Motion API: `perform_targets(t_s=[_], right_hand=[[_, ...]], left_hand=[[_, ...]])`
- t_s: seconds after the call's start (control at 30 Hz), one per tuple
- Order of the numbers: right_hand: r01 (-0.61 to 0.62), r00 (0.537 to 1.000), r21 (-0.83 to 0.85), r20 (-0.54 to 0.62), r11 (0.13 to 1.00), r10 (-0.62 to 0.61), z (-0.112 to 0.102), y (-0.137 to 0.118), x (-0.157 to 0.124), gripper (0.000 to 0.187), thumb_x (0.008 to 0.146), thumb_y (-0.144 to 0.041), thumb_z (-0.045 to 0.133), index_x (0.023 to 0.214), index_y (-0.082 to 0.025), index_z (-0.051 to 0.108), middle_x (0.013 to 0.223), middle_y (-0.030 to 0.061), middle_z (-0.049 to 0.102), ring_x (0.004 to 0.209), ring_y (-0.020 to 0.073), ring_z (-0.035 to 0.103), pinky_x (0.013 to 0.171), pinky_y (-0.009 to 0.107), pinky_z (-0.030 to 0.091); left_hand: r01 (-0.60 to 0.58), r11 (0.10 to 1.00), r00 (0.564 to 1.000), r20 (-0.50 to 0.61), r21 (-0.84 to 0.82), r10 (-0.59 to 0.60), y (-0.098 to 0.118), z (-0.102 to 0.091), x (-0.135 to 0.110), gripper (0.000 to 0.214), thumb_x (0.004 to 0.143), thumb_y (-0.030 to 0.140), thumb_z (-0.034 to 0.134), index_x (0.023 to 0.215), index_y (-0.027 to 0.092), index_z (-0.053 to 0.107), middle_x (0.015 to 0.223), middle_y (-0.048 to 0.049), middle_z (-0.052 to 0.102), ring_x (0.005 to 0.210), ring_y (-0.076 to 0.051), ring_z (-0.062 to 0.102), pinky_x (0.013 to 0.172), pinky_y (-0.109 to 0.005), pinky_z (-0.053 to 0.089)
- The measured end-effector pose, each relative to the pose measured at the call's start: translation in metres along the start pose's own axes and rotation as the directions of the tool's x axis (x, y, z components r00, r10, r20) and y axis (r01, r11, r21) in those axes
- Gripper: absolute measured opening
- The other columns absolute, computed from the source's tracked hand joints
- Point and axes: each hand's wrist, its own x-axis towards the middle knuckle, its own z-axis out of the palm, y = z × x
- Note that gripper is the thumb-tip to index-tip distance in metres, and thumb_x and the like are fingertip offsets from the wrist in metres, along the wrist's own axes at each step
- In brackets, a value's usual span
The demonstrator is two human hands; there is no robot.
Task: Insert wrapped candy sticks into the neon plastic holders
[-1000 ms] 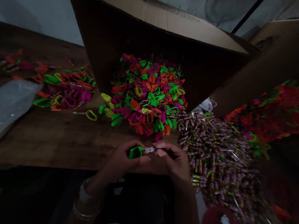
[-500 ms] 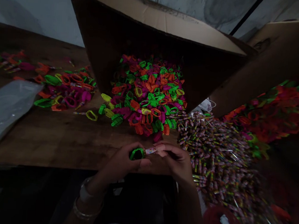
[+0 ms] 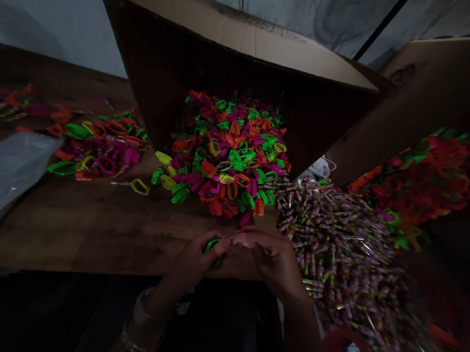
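Observation:
My left hand (image 3: 197, 256) is closed around a green plastic toy watch (image 3: 211, 244), whose band shows between thumb and fingers. Close against it, my right hand (image 3: 275, 256) pinches at the end of a small wrapped candy, mostly hidden by the fingers of both hands. The hands nearly meet above the front edge of the wooden table (image 3: 94, 225). Ahead lies a heap of orange, green, pink and yellow toy watches (image 3: 236, 157), spilling from a cardboard box (image 3: 268, 39). Beside my right hand spreads a large pile of wrapped candies (image 3: 336, 231).
Toy watches with candies attached (image 3: 108, 145) lie on the left, with a single yellow one (image 3: 140, 186) nearby. A clear plastic bag (image 3: 14, 166) rests at the far left. More watches (image 3: 423, 178) are heaped at right; a red container (image 3: 351, 350) sits at lower right.
My left thumb has moved over the joint of watch and candy, covering the candy that showed before. The green watch has turned in my hand. The view has shifted slightly.

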Motion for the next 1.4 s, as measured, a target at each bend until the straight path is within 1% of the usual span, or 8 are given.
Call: perform_targets(t_s=[0.23, 0.33, 0.4, 0.57, 0.77, 0.93, 1.27, 1.4], right_hand=[[-0.018, 0.999, 0.016, 0.038, 1.000, 0.017, 0.012, 0.004, 0.023, 0.023, 0.084, -0.014, 0.053, 0.091, -0.022, 0.074, 0.094, 0.0062, 0.073, 0.089, 0.0169, 0.068, 0.080, 0.029, 0.052], [-0.094, 0.995, 0.251, -0.012, 0.963, 0.101, 0.015, 0.022, 0.024, 0.033, 0.081, -0.026, 0.061, 0.113, -0.027, 0.066, 0.121, 0.0065, 0.065, 0.100, 0.0187, 0.066, 0.088, 0.033, 0.051], [-0.134, 0.977, 0.293, -0.122, 0.947, 0.176, 0.007, 0.041, 0.022, 0.040, 0.079, -0.032, 0.064, 0.119, -0.028, 0.063, 0.130, 0.0066, 0.060, 0.106, 0.0205, 0.064, 0.093, 0.037, 0.049], [-0.336, 0.841, -0.062, -0.469, 0.940, 0.270, -0.041, 0.096, 0.021, 0.033, 0.077, -0.034, 0.055, 0.100, -0.015, 0.069, 0.105, 0.0123, 0.072, 0.095, 0.0234, 0.067, 0.086, 0.041, 0.051], [-0.485, 0.819, -0.277, -0.476, 0.830, 0.320, -0.058, 0.125, 0.053, 0.026, 0.073, -0.017, 0.053, 0.093, -0.014, 0.069, 0.094, 0.0147, 0.072, 0.090, 0.0262, 0.065, 0.082, 0.037, 0.047], [-0.525, 0.836, -0.426, -0.421, 0.737, 0.352, -0.042, 0.124, 0.072, 0.035, 0.073, -0.008, 0.053, 0.107, -0.010, 0.063, 0.105, 0.0190, 0.066, 0.096, 0.0259, 0.060, 0.084, 0.033, 0.042], [-0.417, 0.890, -0.356, -0.345, 0.836, 0.297, -0.018, 0.062, 0.052, 0.015, 0.073, -0.019, 0.057, 0.085, -0.016, 0.066, 0.088, 0.0112, 0.069, 0.085, 0.0234, 0.062, 0.078, 0.034, 0.047], [-0.272, 0.949, 0.143, -0.128, 0.952, 0.290, 0.026, 0.027, 0.036, 0.019, 0.071, -0.030, 0.064, 0.086, -0.020, 0.068, 0.083, 0.0024, 0.072, 0.076, 0.0174, 0.066, 0.071, 0.029, 0.052]], left_hand=[[-0.003, 0.995, 0.964, -0.263, 0.104, 0.030, -0.017, -0.008, 0.008, 0.050, 0.064, 0.043, 0.066, 0.107, 0.019, 0.057, 0.099, -0.0054, 0.068, 0.089, -0.022, 0.063, 0.077, -0.033, 0.050], [0.052, 0.999, 0.941, -0.336, 0.001, -0.049, -0.005, -0.051, 0.022, 0.044, 0.066, 0.053, 0.063, 0.093, 0.018, 0.060, 0.074, -0.0036, 0.068, 0.074, -0.023, 0.063, 0.066, -0.035, 0.051], [-0.124, 0.984, 0.877, -0.477, -0.124, 0.051, 0.010, -0.092, 0.033, 0.046, 0.075, 0.062, 0.051, 0.093, 0.021, 0.060, 0.076, -0.0027, 0.069, 0.082, -0.023, 0.063, 0.068, -0.035, 0.053], [-0.298, 0.928, 0.764, -0.638, -0.223, 0.092, 0.027, -0.161, 0.050, 0.039, 0.084, 0.063, 0.039, 0.091, 0.030, 0.058, 0.092, 0.0026, 0.071, 0.106, -0.020, 0.059, 0.080, -0.033, 0.053], [-0.052, 0.979, 0.923, -0.364, 0.197, 0.123, -0.006, -0.091, 0.068, 0.027, 0.080, 0.040, 0.056, 0.092, 0.017, 0.063, 0.090, -0.0061, 0.071, 0.083, -0.023, 0.066, 0.074, -0.037, 0.054], [-0.046, 0.835, 0.869, -0.391, 0.548, 0.304, -0.023, -0.032, 0.103, 0.032, 0.072, 0.012, 0.059, 0.103, 0.011, 0.064, 0.111, -0.0178, 0.064, 0.107, -0.032, 0.058, 0.090, -0.042, 0.046], [-0.043, 0.879, 0.838, -0.462, 0.475, 0.291, -0.032, -0.041, 0.091, 0.025, 0.078, 0.016, 0.050, 0.101, 0.013, 0.061, 0.097, -0.0127, 0.069, 0.095, -0.026, 0.065, 0.083, -0.037, 0.050], [-0.116, 0.984, 0.920, -0.360, 0.132, 0.156, -0.022, -0.030, 0.067, 0.028, 0.073, 0.021, 0.054, 0.100, 0.014, 0.059, 0.094, -0.0072, 0.071, 0.084, -0.020, 0.067, 0.070, -0.030, 0.054]])
